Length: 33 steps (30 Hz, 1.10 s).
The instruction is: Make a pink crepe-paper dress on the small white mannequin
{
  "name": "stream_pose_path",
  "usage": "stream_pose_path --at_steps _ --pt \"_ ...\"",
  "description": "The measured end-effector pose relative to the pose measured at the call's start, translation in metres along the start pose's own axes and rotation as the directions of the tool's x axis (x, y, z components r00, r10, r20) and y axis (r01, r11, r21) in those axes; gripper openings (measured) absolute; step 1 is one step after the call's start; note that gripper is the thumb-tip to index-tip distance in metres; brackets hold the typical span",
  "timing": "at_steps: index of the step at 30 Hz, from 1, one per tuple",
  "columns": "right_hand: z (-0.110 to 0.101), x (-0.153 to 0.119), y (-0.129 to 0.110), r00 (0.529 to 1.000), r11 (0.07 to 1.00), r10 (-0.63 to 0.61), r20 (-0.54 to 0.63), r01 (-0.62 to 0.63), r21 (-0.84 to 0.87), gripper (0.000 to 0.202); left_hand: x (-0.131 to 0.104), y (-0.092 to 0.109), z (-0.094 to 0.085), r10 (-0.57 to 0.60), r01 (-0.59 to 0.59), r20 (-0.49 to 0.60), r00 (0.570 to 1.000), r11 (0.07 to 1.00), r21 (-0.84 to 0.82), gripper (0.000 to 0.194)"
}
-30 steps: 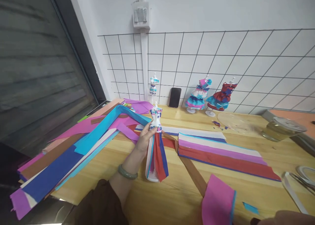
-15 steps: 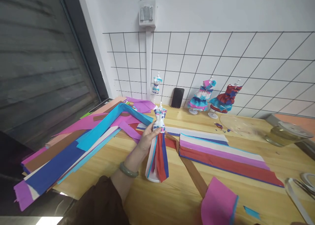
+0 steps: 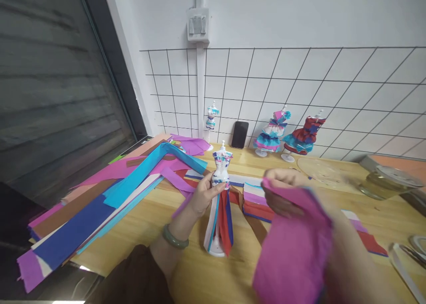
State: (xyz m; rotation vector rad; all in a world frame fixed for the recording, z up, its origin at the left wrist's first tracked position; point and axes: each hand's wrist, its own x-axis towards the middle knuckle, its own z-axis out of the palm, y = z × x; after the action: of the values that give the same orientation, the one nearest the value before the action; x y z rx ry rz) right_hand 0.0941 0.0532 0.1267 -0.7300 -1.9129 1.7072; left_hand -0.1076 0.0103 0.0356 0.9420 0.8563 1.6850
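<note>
My left hand [image 3: 202,196], a bangle on its wrist, is closed around the waist of a small white dress-form mannequin [image 3: 220,171]. White, light blue, red and dark blue strips [image 3: 224,219] hang from the waist over its stand, held under my thumb. My right hand [image 3: 282,179], blurred by motion, pinches the upper edge of a pink crepe paper piece [image 3: 286,255] with a blue edge. That piece hangs to the right of the mannequin, touching neither it nor my left hand. Behind my right hand lie layered white, purple and red strips [image 3: 256,202], partly hidden.
Long coloured crepe strips [image 3: 76,224] are piled along the left table edge. Against the tiled wall stand a smaller mannequin [image 3: 211,117], a black phone [image 3: 240,134] and two dressed mannequins [image 3: 271,133]. A clear container [image 3: 386,182] and scissors [image 3: 412,254] are at right.
My right hand has come into view from the lower right, lifting the pink crepe paper up toward the mannequin. My left hand and the mannequin have shifted slightly right and down in view.
</note>
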Motion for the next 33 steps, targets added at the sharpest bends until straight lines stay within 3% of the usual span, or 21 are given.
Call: stream_pose_path --at_steps 5,9,12,17,22,27,33 --pt "0.008 0.032 0.012 0.996 0.965 -0.075 -0.058 0.058 -0.255 0.037 -0.004 0.007 0.006 0.055 -0.072 0.149 0.987 0.991 0.109 0.045" --pt "0.012 0.040 0.020 0.987 0.927 -0.140 -0.083 0.101 -0.362 0.039 -0.006 0.009 0.008 0.048 -0.080 0.218 0.975 0.987 0.140 0.062" --pt "0.014 0.040 0.023 0.993 0.924 -0.111 -0.035 0.090 -0.371 0.040 -0.007 0.008 0.006 0.053 -0.090 0.245 0.968 0.986 0.142 0.063" --pt "0.017 0.041 0.025 0.992 0.935 -0.101 -0.072 0.070 -0.347 0.045 -0.006 0.004 0.004 0.069 -0.109 0.243 0.967 0.982 0.153 0.061" --pt "0.018 0.040 0.024 0.997 0.965 -0.067 0.039 0.075 -0.252 0.042 -0.007 0.003 0.004 0.072 -0.112 0.213 0.974 0.977 0.179 0.064" --pt "0.017 0.040 0.026 0.994 0.950 -0.095 -0.049 0.076 -0.302 0.041 -0.009 0.007 0.005 0.053 -0.101 0.268 0.962 0.980 0.169 0.064" --pt "0.015 0.043 0.029 0.991 0.930 -0.128 -0.034 0.108 -0.352 0.040 -0.010 0.007 0.006 0.020 -0.071 0.269 0.963 0.981 0.181 0.073"
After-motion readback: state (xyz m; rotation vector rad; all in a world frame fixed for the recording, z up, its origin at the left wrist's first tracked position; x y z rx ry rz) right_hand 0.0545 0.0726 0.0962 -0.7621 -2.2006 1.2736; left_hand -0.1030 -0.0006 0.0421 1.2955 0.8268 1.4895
